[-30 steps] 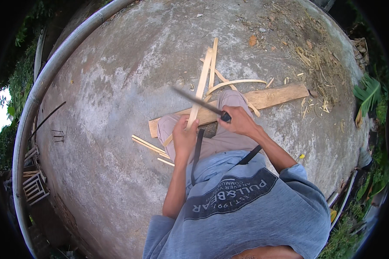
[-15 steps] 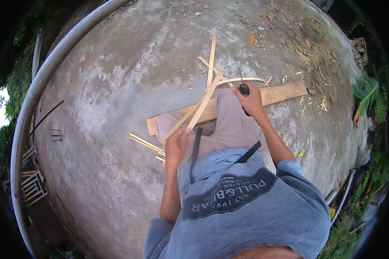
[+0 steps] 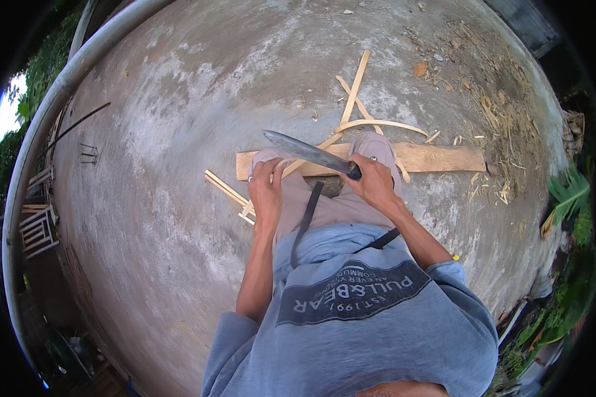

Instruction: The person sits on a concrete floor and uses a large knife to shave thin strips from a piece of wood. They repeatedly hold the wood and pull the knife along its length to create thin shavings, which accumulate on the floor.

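Note:
My right hand [image 3: 372, 183] is wrapped round the dark handle of a large knife [image 3: 303, 149]. Its broad grey blade points left across my knees, toward my left hand. Beside my left knee, my left hand [image 3: 266, 193] has its fingers closed on the near end of a pale bamboo strip [image 3: 303, 163]. That strip slants away to the right and passes under the blade. Beneath my knees lies a wooden plank [image 3: 440, 159]. Beyond it, another strip [image 3: 356, 86] and a bent strip [image 3: 391, 124] cross one another on the ground.
Several thin sticks [image 3: 226, 190] lie left of my left knee. Shavings [image 3: 503, 192] and dry fibres [image 3: 510, 119] litter the concrete floor [image 3: 159, 198] at the right. A grey pipe [image 3: 49, 126] curves along the left side, and green leaves [image 3: 569, 198] edge the right.
The knife has swung from pointing away to lying leftward across my knees. My right hand came nearer and left; the left hand rose slightly. The crossed strips have spread apart.

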The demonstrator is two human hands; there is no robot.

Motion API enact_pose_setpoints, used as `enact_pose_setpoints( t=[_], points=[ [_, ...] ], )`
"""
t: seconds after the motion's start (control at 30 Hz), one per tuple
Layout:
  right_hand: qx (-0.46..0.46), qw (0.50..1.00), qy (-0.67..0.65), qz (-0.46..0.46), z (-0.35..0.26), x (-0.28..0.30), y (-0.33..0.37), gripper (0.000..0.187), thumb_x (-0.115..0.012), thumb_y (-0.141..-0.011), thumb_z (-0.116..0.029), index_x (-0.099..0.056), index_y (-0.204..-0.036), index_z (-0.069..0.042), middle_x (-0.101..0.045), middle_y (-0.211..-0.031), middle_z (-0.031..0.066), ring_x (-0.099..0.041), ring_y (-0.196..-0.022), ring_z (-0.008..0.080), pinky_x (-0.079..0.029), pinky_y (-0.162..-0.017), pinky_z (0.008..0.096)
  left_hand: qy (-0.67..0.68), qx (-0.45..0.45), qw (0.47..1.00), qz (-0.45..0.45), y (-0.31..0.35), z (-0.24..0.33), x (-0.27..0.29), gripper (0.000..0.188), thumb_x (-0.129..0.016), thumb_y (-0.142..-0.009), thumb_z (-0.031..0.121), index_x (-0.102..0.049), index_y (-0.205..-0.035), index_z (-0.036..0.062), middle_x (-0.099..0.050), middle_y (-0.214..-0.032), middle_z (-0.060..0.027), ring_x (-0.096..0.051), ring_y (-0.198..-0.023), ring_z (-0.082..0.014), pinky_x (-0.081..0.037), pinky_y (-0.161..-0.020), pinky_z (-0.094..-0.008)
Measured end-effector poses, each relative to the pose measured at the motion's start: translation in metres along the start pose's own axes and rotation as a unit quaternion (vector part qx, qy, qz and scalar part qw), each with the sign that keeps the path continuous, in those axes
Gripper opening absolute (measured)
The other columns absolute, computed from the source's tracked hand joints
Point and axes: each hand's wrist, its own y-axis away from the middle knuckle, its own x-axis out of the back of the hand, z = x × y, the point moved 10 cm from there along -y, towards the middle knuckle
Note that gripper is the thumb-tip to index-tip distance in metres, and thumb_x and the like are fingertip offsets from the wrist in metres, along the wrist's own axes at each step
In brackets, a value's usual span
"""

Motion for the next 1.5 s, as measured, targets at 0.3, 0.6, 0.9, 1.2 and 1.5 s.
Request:
enact_pose_setpoints(
  t=[0.3, 0.6, 0.9, 1.2, 1.5],
  points=[
    [-0.065, 0.991, -0.011, 0.113, 0.017, 0.015, 0.005, 0.039, -0.081, -0.083, -0.036, -0.069, -0.1, -0.004, -0.07, -0.093, 0.016, -0.068, -0.085, 0.0362, -0.051, -0.07, 0.045, 0.077, 0.068, 0.994, -0.038, 0.014, -0.003, -0.023, 0.02, -0.066, -0.096, 0.011, -0.074, -0.111, -0.0002, -0.063, -0.081, -0.0169, -0.059, -0.071, -0.0277, -0.045, -0.068, -0.0374],
    [-0.122, 0.978, 0.003, 0.169, 0.05, 0.021, -0.023, 0.039, -0.08, -0.083, -0.038, -0.071, -0.106, -0.007, -0.07, -0.1, 0.0135, -0.068, -0.094, 0.0368, -0.052, -0.076, 0.0469, 0.072, 0.062, 0.987, -0.13, 0.032, 0.009, -0.055, 0.024, -0.064, -0.098, 0.018, -0.073, -0.106, -0.0025, -0.069, -0.085, -0.0247, -0.067, -0.076, -0.0383, -0.049, -0.072, -0.0425],
    [0.017, 0.982, 0.0, 0.188, 0.08, 0.001, -0.019, 0.048, -0.083, -0.08, -0.038, -0.071, -0.112, -0.004, -0.071, -0.109, 0.0212, -0.068, -0.098, 0.0392, -0.053, -0.082, 0.0477, -0.032, 0.13, 0.975, -0.18, 0.008, -0.087, -0.021, 0.029, -0.062, -0.101, 0.026, -0.073, -0.1, -0.0001, -0.065, -0.066, -0.0109, -0.061, -0.052, -0.0198, -0.047, -0.053, -0.0363],
    [-0.476, 0.75, -0.433, 0.156, 0.371, -0.044, -0.082, 0.044, -0.083, -0.084, -0.045, -0.067, -0.1, -0.007, -0.062, -0.087, 0.0044, -0.059, -0.072, 0.0191, -0.051, -0.065, 0.0384, 0.226, 0.335, 0.907, -0.119, 0.032, -0.129, -0.024, 0.029, -0.07, -0.098, 0.031, -0.066, -0.105, 0.0035, -0.05, -0.06, 0.0027, -0.043, -0.045, -0.0059, -0.034, -0.042, -0.0229],
    [-0.509, 0.598, -0.595, 0.169, 0.439, -0.114, -0.126, 0.04, -0.081, -0.087, -0.036, -0.064, -0.104, -0.004, -0.061, -0.086, 0.0086, -0.061, -0.071, 0.0233, -0.055, -0.061, 0.0388, 0.277, 0.436, 0.846, -0.135, 0.018, -0.098, -0.06, 0.028, -0.069, -0.098, 0.032, -0.065, -0.1, 0.0045, -0.043, -0.058, 0.005, -0.037, -0.043, -0.0044, -0.027, -0.039, -0.0214]
  ],
)
